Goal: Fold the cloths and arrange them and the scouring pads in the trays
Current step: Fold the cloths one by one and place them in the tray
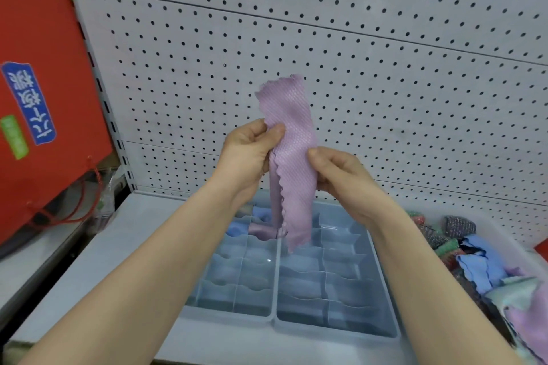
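A pink cloth (292, 157), folded into a long narrow strip, hangs upright in front of me above the trays. My left hand (247, 154) pinches its left edge near the middle, and my right hand (341, 175) grips its right edge slightly lower. Below stand two grey-blue divided trays side by side, the left tray (237, 312) and the right tray (335, 329). Folded blue and pink cloths (255, 224) sit in the far compartments of the left tray. A pile of loose cloths (486, 270) and scouring pads (458, 227) lies at the right.
A white pegboard wall (326, 38) rises behind the shelf (118, 246). A red bag with a blue label (38, 98) leans at the left, past the shelf's edge. A red object's corner (542, 249) shows at the far right.
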`<move>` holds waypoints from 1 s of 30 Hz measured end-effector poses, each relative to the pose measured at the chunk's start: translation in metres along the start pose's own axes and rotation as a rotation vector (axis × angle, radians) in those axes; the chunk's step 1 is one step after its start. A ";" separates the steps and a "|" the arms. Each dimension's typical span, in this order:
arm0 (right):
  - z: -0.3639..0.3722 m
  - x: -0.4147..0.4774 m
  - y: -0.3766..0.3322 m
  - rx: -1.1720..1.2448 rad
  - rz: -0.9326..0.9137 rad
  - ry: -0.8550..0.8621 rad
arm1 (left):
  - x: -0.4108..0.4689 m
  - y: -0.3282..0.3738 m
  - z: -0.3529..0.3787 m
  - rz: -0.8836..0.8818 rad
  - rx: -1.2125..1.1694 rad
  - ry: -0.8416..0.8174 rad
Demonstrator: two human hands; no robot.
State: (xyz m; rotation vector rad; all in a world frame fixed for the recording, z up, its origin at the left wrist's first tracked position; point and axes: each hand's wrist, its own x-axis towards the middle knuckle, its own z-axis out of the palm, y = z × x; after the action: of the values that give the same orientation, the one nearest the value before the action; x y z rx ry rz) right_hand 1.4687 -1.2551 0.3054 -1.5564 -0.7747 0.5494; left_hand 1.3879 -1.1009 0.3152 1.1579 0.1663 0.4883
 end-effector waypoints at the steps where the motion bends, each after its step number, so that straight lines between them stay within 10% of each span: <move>1: 0.003 0.000 0.002 0.024 -0.001 0.018 | 0.002 0.001 -0.001 -0.018 -0.036 0.013; 10: 0.019 0.003 -0.002 0.038 -0.037 0.414 | -0.005 -0.005 -0.003 -0.157 0.093 -0.062; 23: 0.013 -0.002 0.000 -0.069 -0.064 0.363 | -0.008 -0.008 -0.013 -0.153 0.247 -0.104; 30: 0.000 -0.008 0.020 -0.784 -0.455 0.126 | 0.004 -0.002 -0.023 -0.248 -0.027 -0.053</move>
State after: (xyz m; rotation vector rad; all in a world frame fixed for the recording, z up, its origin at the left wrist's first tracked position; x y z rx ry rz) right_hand 1.4663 -1.2613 0.2849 -1.9983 -1.2915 -0.2286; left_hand 1.3834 -1.0801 0.3046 1.1055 0.2529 0.2398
